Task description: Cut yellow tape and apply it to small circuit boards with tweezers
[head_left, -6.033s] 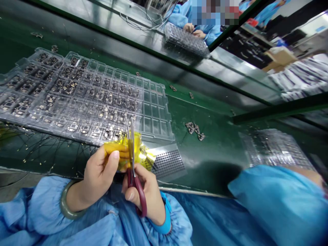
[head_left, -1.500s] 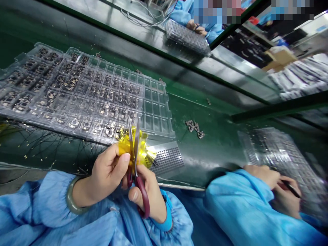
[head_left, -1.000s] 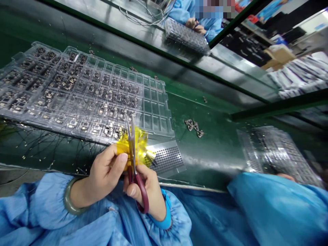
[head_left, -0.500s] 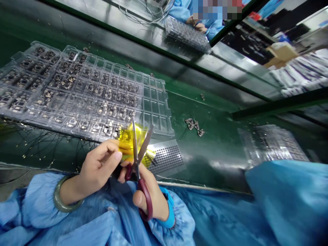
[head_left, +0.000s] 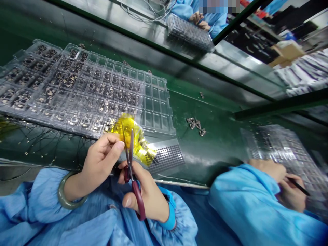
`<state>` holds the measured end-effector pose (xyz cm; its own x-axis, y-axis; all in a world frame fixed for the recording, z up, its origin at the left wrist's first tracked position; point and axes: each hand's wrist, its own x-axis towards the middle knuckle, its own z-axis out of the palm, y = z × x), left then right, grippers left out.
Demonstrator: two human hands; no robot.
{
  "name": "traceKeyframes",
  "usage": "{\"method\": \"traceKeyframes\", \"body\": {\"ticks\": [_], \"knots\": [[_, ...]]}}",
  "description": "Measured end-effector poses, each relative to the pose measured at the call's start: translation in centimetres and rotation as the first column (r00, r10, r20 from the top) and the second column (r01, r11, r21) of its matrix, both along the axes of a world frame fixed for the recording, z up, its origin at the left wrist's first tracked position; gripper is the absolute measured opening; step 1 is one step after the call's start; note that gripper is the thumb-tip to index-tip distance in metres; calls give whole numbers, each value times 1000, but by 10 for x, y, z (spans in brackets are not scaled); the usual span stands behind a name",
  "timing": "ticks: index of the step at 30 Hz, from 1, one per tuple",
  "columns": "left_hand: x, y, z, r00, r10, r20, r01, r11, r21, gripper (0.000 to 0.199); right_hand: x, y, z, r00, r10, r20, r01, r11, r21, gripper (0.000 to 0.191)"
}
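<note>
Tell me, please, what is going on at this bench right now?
A person in a blue smock holds a piece of yellow film in the left hand and cuts into it with red-handled scissors in the right hand. Just beyond lie clear compartment trays of small circuit parts on the green bench. To the right, a co-worker's hand holds a thin dark tool over another tray.

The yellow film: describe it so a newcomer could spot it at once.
Start at the big clear compartment tray on the green belt, then drop to its near edge. There the left hand pinches a crumpled yellow film, with scissors in the right hand cutting it. Nothing else nearby is bright yellow.
</note>
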<state>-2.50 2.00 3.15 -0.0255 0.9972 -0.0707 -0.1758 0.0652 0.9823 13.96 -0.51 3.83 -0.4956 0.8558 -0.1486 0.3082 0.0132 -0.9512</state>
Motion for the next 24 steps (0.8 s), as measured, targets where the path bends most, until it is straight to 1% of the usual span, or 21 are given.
{"method": "traceKeyframes", "body": {"ticks": [4,8,16,24], "knots": [[2,1,3,998,-20,57,18,1000,25,25,-2,2,1,1000,-13,-4,13,1000,-18,77],[2,1,3,995,-60,78,60,998,6,24,-5,5,3,1000,-25,9,25,999,-36,78],[-2,1,0,994,-102,33,102,995,-7,23,-5,6,5,999,-41,31,43,998,-55,79],[-4,2,2,991,-133,-4,133,991,0,22,-6,7,5,999,-48,11,48,996,-80,76]]}}
